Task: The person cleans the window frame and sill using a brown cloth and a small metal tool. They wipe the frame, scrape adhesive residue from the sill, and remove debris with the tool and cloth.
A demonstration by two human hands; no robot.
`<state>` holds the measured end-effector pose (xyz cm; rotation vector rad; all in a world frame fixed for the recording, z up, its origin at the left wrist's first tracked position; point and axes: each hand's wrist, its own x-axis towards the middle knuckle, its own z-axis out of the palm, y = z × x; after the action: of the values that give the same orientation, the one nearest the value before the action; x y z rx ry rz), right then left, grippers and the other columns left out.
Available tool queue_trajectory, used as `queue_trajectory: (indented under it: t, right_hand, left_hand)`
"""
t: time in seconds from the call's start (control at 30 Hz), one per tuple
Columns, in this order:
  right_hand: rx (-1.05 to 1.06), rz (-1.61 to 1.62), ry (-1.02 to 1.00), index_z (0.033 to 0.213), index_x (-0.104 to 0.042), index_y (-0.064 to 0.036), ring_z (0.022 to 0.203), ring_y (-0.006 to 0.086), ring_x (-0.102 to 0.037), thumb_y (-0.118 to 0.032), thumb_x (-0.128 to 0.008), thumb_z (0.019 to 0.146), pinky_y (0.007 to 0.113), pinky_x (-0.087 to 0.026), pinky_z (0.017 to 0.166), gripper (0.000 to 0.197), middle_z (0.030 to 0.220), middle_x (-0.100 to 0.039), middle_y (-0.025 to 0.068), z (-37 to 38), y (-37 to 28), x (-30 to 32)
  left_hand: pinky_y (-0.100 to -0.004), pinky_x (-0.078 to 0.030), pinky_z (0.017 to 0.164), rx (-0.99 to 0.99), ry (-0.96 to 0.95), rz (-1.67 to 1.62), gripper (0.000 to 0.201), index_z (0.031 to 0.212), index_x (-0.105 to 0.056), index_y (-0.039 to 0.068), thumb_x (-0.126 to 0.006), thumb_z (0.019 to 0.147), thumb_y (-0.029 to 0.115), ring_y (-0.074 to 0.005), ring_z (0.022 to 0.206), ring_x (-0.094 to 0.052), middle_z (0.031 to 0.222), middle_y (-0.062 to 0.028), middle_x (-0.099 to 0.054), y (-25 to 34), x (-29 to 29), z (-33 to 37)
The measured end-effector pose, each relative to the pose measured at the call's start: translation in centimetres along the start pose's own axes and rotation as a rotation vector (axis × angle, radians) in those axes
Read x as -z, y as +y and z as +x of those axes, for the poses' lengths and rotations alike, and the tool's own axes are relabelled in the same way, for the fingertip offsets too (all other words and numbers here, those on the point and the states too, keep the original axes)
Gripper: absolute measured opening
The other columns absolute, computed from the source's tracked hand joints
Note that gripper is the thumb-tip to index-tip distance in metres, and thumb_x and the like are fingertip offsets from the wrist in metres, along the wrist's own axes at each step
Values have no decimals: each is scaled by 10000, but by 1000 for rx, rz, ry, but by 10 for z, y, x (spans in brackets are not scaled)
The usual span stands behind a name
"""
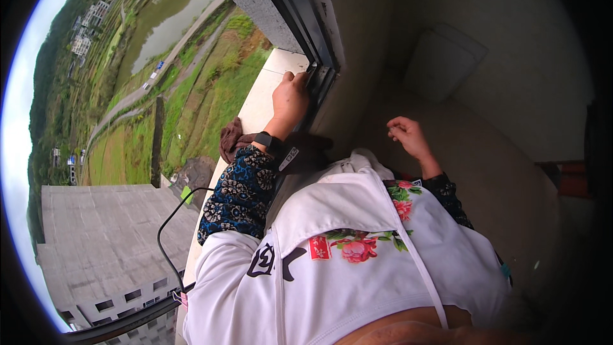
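Observation:
My left hand (292,97) reaches out over the window sill (258,92), its fingers curled at the corner of the dark metal window frame (319,67). What its fingertips hold, if anything, is too small to make out. A brown cloth (235,142) lies bunched on the sill by my left wrist, which wears a black watch (264,140). Under that wrist is a dark thing (300,158) with a pale printed patch. My right hand (412,139) is raised inside the room, away from the frame, fingers bent in toward the thumb; anything between them cannot be made out.
Beyond the sill is a long drop to fields, a road (121,105) and a grey building (108,230). A black cable (167,220) loops by the sill. Inside, a pale flat-sided object (444,61) stands by the wall, and a reddish object (570,179) is at far right.

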<state>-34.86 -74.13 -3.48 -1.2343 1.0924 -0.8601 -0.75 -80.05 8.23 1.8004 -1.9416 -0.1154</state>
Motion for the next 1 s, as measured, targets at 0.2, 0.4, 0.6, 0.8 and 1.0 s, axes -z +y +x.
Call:
queue_trajectory:
  t: [0.2,0.4,0.6,0.8,1.0]
  right_hand:
    - [4,4,-7,1049,-678,7,786,86,-648,-57,-607,960,240,-512,674,130,894,-696,30,6,-1,-2]
    - [11,10,-4,1045,-678,7,782,85,-647,-58,-607,961,241,-512,671,128,893,-696,29,20,9,6]
    - [17,9,6,1040,-680,9,774,87,-647,-59,-605,960,242,-515,668,129,888,-695,28,18,24,8]
    - [4,-26,-35,1038,-681,8,769,88,-644,-57,-606,955,241,-518,671,130,884,-692,30,18,16,2]
    - [7,-21,-53,1050,-676,7,789,88,-645,-54,-600,959,241,-516,679,134,886,-688,28,15,9,-2]
  left_hand:
    - [-467,-539,708,-13,50,-31,259,1113,-713,146,-593,895,76,-386,800,-653,940,-150,-620,-3,1,-1]
    - [-440,-518,692,20,163,-126,280,1147,-696,150,-632,891,56,-356,791,-633,926,-124,-602,-16,-3,-4]
    - [-251,-370,470,812,496,-1167,317,1226,-666,24,-581,922,1,-55,547,-451,719,44,-512,-77,59,23]
    - [-292,-453,559,179,-174,-336,267,1135,-744,70,-630,894,56,-137,582,-563,657,-26,-580,-43,38,1]
    - [-447,-540,782,-32,-205,56,249,1017,-776,133,-628,822,88,-374,864,-673,939,-168,-674,-8,21,-1]
